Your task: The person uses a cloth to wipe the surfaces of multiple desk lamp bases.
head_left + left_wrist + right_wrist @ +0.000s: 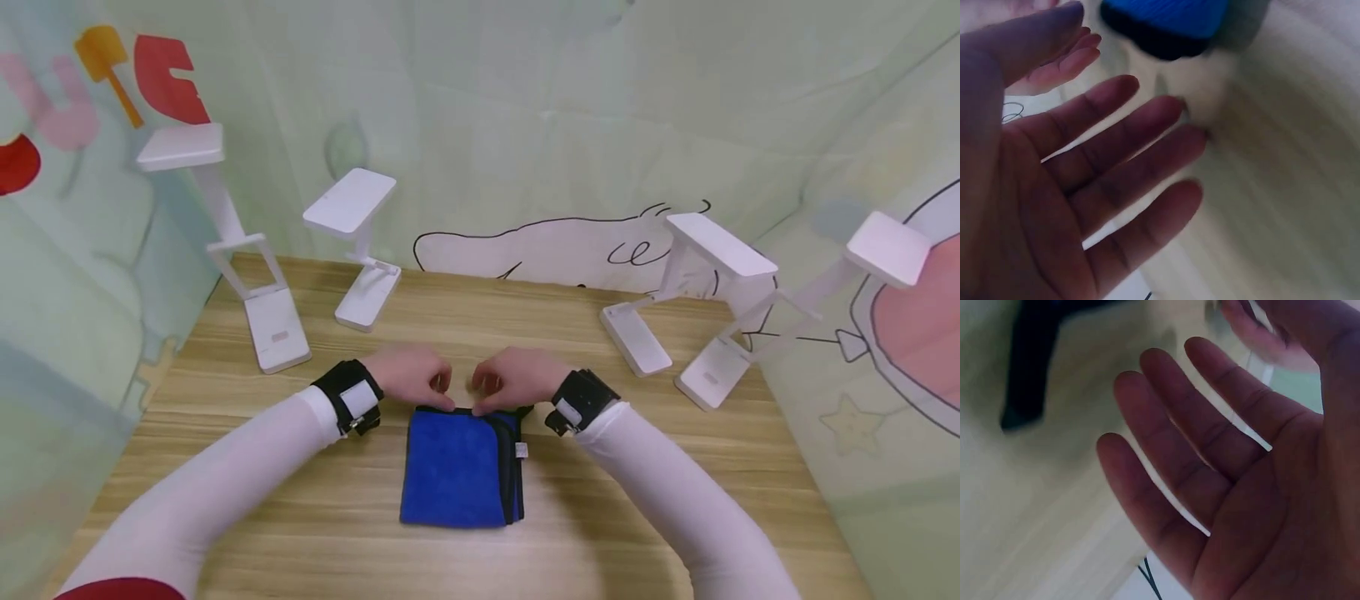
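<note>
A blue cloth (453, 471) with black edging lies folded into a rough square on the table, a small white tag (521, 450) at its right side. My left hand (411, 375) hovers at the far edge of the cloth, thumb close to that edge. Across a small gap, my right hand (521, 379) is posed the same way. In the left wrist view the fingers are relaxed and spread, apart from the cloth (1166, 22). The right wrist view shows loosely extended fingers with nothing in them, beside a dark strip of cloth edging (1029, 369). Whether either thumb touches the cloth, I cannot tell.
Two white folding desk lamps stand at the back left, a tall one (277, 329) and a shorter one (367, 296). Two more white lamps (636, 337) (714, 371) stand at the right. A printed curtain (525, 150) hangs behind the wooden table (322, 517).
</note>
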Demonstrator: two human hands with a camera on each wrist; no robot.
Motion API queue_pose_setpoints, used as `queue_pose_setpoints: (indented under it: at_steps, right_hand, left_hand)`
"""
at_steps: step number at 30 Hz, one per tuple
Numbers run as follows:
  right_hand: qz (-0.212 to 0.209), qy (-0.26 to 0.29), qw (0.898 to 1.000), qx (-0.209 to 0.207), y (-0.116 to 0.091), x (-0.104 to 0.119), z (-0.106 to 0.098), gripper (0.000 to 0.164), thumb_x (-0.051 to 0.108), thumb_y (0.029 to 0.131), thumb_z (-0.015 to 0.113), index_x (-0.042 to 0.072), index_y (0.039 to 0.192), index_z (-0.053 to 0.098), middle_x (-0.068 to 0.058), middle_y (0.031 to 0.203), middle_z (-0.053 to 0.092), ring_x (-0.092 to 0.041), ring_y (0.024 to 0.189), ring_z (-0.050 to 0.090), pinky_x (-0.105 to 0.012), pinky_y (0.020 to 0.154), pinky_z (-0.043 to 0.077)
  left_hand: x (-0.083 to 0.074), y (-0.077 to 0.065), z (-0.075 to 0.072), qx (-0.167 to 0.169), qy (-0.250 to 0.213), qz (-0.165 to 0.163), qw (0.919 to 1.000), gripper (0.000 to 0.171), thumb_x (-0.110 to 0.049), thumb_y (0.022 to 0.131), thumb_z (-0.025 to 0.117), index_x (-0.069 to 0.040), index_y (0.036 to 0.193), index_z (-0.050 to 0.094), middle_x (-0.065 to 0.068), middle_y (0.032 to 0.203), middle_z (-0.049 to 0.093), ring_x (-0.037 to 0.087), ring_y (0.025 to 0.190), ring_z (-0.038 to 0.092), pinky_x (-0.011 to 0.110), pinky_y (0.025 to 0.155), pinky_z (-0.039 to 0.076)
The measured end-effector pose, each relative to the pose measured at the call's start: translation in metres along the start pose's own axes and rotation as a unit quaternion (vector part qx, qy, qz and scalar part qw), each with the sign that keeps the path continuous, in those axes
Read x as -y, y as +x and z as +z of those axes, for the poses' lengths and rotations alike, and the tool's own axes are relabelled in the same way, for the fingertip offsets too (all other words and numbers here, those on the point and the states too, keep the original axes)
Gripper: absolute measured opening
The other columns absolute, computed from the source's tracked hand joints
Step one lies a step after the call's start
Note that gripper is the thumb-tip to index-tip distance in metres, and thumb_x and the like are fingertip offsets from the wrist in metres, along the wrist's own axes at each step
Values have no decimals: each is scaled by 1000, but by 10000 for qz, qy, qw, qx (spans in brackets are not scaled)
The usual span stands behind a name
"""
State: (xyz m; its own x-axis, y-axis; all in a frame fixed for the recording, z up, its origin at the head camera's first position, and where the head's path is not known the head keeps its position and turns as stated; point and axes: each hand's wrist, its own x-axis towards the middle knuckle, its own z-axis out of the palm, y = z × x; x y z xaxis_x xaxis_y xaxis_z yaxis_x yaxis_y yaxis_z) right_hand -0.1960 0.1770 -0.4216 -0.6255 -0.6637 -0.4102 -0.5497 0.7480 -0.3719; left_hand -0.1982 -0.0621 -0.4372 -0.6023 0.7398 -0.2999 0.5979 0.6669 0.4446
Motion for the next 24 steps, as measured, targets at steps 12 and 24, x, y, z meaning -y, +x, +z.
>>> queue_pose_setpoints:
  at_steps: [12,24]
  right_hand:
    - [19,-255,9994,212,4,6,20,35,54,85,88,25,89,69,13,80,65,-9,74,59,-30,69,50]
    - [-142,290,9990,313,6,7,20,27,33,91,87,19,107,71,8,93,71,-10,83,63,-33,78,52]
  left_hand:
    - [-8,-1,20,-5,69,-228,9997,41,-56,85,87,-22,76,66,-10,67,61,10,63,55,27,60,42]
    - [-1,1,23,-96,-813,-33,9966,34,-38,89,89,-17,84,61,-7,72,58,10,66,54,26,62,40]
